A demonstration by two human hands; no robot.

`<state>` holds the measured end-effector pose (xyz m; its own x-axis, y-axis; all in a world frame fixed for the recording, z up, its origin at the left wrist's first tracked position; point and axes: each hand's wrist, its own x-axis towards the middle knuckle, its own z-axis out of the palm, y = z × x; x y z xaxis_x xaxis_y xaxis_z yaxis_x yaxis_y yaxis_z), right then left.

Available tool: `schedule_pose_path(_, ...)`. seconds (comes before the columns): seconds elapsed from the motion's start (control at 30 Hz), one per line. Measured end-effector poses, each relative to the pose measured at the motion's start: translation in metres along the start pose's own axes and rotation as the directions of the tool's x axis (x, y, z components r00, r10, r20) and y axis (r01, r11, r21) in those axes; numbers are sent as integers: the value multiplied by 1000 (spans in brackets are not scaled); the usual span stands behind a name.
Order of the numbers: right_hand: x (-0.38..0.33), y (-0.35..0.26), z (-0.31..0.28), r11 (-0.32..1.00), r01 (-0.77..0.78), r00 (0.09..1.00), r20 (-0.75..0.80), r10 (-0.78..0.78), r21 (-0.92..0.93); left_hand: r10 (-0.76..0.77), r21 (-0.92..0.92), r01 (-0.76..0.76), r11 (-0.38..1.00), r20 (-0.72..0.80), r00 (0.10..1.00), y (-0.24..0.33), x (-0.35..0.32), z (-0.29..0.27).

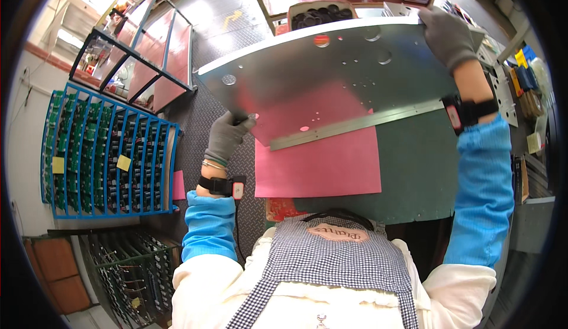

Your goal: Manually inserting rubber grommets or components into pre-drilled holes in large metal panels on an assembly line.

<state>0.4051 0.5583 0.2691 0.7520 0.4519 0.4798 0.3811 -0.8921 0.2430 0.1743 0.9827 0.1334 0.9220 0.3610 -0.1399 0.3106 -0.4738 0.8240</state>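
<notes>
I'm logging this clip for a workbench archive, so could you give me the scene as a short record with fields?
left hand: gloved, grips the near left edge of the metal panel
right hand: gloved, grips the panel's far right corner
panel: large, grey, with holes, held tilted above the table
under it: pink sheet on a green mat
wrists: black bands
to the left: blue rack on the floor

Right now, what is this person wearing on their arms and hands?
Grey knit gloves cover the left hand and right hand. Each wrist carries a black strap with a small red-faced device; a thin cable hangs from the left one. Bright blue sleeves cover both arms.
</notes>
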Motion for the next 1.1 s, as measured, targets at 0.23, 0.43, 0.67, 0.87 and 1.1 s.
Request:
schedule_pose_path(0.23,-77,-1,-29,998,-56,965,-254,60,23,163,-75,-167,983,-52,985,-19,-33,9)
schedule_pose_path(0.43,-130,-1,-79,995,-17,955,-295,45,98,404,154,-387,909,-100,909,-11,-77,2)
schedule_pose_path(0.67,-133,9,-160,997,-12,995,-95,19,78,128,-102,-112,988,165,978,24,-121,-34)
schedule_pose_path(0.87,-133,8,-105,997,-77,959,272,81,-28,-189,-237,307,922,416,889,26,-115,-17)
schedule_pose_path(1.1,-130,7,-37,999,7,935,354,-20,38,-298,-131,371,919,385,873,1,-124,-7)
